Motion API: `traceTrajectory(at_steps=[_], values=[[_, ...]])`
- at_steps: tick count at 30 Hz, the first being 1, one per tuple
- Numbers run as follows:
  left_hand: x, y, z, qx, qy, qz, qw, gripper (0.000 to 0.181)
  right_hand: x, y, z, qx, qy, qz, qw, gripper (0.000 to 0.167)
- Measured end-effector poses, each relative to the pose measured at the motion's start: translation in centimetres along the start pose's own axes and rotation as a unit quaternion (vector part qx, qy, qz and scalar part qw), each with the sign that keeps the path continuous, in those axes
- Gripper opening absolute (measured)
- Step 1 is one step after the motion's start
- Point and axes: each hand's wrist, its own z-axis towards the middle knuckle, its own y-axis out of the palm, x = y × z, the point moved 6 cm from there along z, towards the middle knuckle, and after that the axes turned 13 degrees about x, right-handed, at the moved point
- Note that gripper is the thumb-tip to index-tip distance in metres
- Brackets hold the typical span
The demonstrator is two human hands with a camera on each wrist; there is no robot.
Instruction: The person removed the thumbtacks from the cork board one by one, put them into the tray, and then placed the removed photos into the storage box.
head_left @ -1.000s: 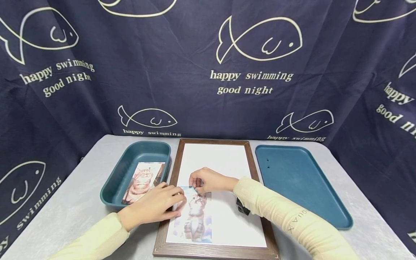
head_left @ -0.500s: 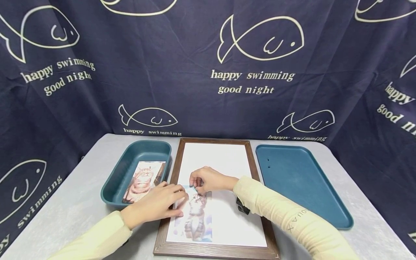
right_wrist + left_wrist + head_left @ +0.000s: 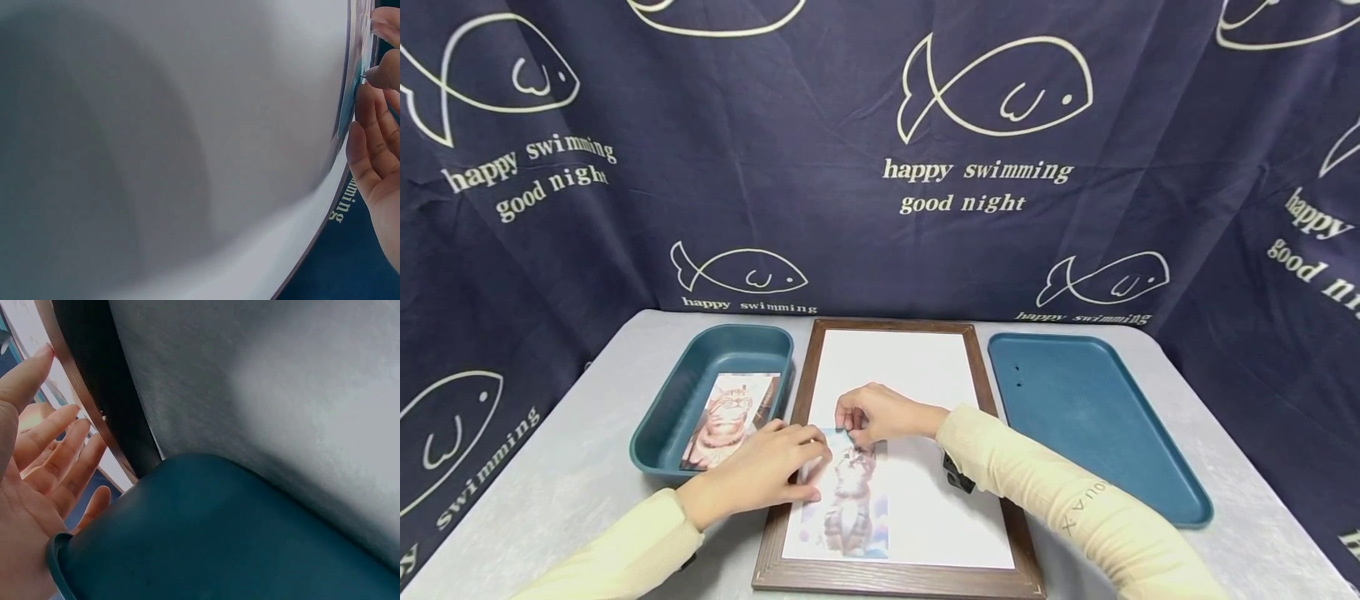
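A cat picture [image 3: 850,517] lies on the lower left of a white board [image 3: 951,517] with a brown wooden frame. My right hand [image 3: 883,417] is at the picture's top edge, thumb and fingertips pinching a small dark pin [image 3: 363,76], which the fingers mostly hide. In the right wrist view the pin's thin tip shows beside the thumb. My left hand [image 3: 760,471] reaches over the frame's left side, its fingers spread and loosely bent, fingertips resting on the picture's left edge.
Left of the board stands a deep teal bin [image 3: 662,417] holding another cat picture [image 3: 730,417]. To the right lies a flat blue tray [image 3: 1097,425] with two small dark pieces [image 3: 1018,376] near its left edge. A dark blue fish-print curtain [image 3: 850,125] hangs behind the table.
Both hands stay at nearly the same places on the picture. The whole head view shifts very slightly.
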Motion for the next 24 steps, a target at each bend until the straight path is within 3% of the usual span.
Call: traceTrajectory(at_steps=[18,24], values=[[0.16,-0.28,-0.05,0.029,0.022,-0.003,0.9993,0.039,-0.46,-0.14,0.02,0.009,-0.006,-0.011,0.9999,0.018],[0.03,-0.03,-0.02,0.01,0.013,0.0,0.9999,0.04,-0.81,-0.47,0.1,0.015,-0.024,-0.007,0.9996,0.018]])
